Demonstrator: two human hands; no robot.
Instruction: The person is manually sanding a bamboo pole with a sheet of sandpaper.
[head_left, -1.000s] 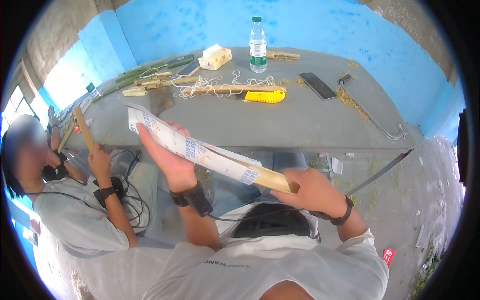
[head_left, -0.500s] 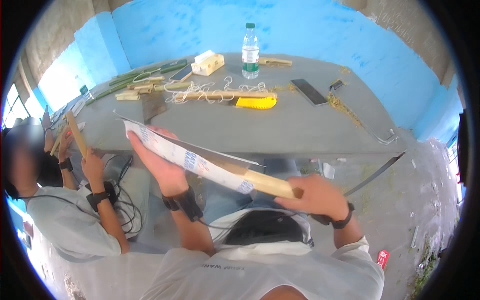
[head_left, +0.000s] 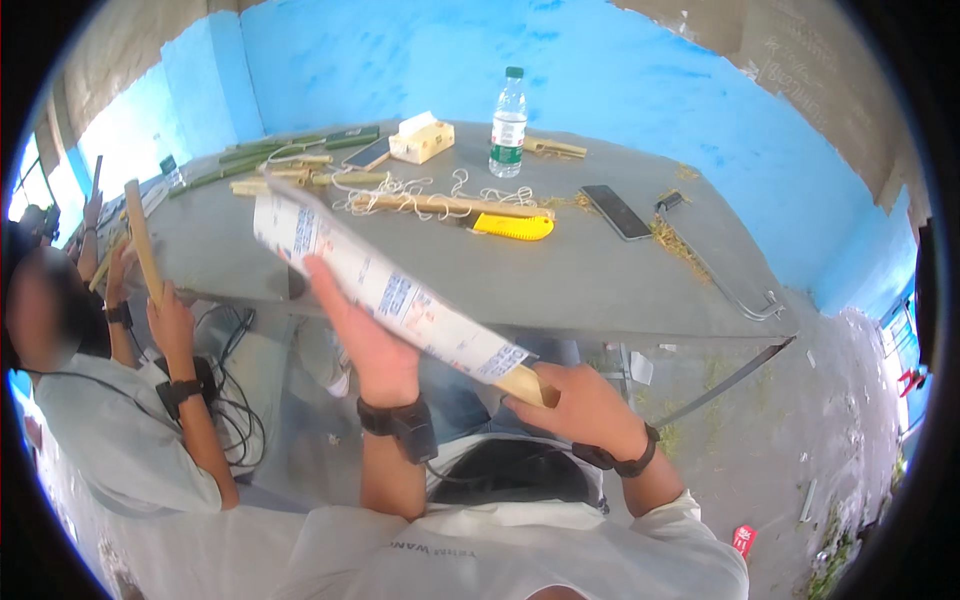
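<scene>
My right hand (head_left: pixel 585 408) grips the near end of a pale bamboo strip (head_left: pixel 520 384) in front of the table edge. Most of the strip is hidden by a folded sheet of sandpaper (head_left: pixel 385 295), its white printed backing facing out. From below, my left hand (head_left: pixel 375 350) clasps the sandpaper, thumb side against the backing and the other fingers hidden behind it. The sheet slants from upper left down to my right hand. Beyond it on the table lie a yellow utility knife (head_left: pixel 512 226), tangled white string (head_left: pixel 400 196) and a bamboo strip (head_left: pixel 470 207).
On the grey table (head_left: pixel 640 285) stand a water bottle (head_left: pixel 508 130) and a tissue box (head_left: pixel 422 140). A black phone (head_left: pixel 615 212) lies at right, green bamboo lengths (head_left: pixel 225 178) at far left. A co-worker (head_left: pixel 130 430) sits at my left, holding a bamboo strip (head_left: pixel 143 240).
My right hand has moved left, toward my left hand, and less bamboo sticks out of the sandpaper. The printed backing now faces me more fully. The view has shifted slightly.
</scene>
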